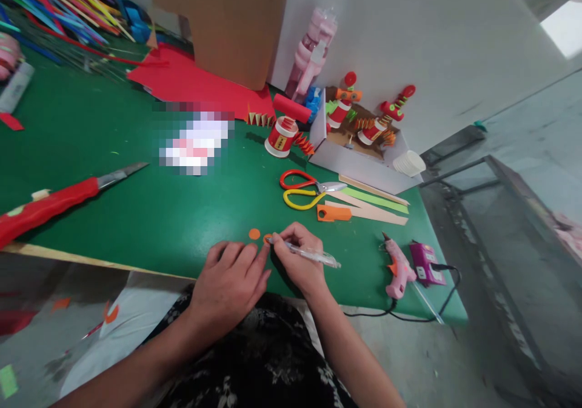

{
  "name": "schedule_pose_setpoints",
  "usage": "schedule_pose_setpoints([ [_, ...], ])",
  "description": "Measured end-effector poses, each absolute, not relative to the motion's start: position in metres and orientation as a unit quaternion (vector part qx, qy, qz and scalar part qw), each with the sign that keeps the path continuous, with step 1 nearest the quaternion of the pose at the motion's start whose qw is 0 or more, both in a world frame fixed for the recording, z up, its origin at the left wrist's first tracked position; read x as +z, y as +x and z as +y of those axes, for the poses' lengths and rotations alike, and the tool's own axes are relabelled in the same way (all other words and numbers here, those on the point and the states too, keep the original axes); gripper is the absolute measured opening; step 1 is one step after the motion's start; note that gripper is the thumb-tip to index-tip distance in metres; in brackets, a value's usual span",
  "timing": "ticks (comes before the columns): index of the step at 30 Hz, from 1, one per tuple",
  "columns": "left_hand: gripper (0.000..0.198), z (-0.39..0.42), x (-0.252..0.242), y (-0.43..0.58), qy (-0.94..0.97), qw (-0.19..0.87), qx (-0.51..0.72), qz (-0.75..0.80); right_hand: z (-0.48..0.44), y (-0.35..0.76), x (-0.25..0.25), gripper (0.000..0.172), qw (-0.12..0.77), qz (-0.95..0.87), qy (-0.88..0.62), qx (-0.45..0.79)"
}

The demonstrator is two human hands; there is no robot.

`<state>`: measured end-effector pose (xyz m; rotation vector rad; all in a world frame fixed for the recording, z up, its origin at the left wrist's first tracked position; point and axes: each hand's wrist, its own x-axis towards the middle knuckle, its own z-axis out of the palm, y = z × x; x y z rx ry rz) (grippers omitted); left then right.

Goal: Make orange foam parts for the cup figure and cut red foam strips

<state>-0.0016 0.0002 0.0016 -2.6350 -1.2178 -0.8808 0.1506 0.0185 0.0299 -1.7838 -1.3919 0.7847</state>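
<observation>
A clear-barrelled pen [313, 254] is gripped in my right hand [302, 256], its tip touching a small orange paper disc [267, 238] at the front of the green table. My left hand [234, 274] lies palm down beside it, fingers stretched out, with a fingertip at that disc's edge. Another orange paper disc [254, 234] rests just left of the first one, beyond my left fingers. Scissors [302, 191] with one red and one yellow handle lie beyond my right hand, near an orange paper piece [334, 213] with a round hole.
A red-handled knife [54, 208] lies at left. A pink glue gun [398, 268] and its cable lie at right by a purple box [427, 262]. Behind stand a paper-cup figure [282, 136], a white box [364, 168] holding more figures, and a pink bottle [313, 53].
</observation>
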Motion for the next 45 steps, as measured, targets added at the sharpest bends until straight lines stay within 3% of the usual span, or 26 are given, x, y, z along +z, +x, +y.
schedule_pose_setpoints([
  [45,0.032,-0.0001,0.0008,-0.0018,-0.868,0.06,-0.285,-0.403,0.0193,0.1516,0.0284,0.026,0.377,-0.542,-0.689,0.301],
])
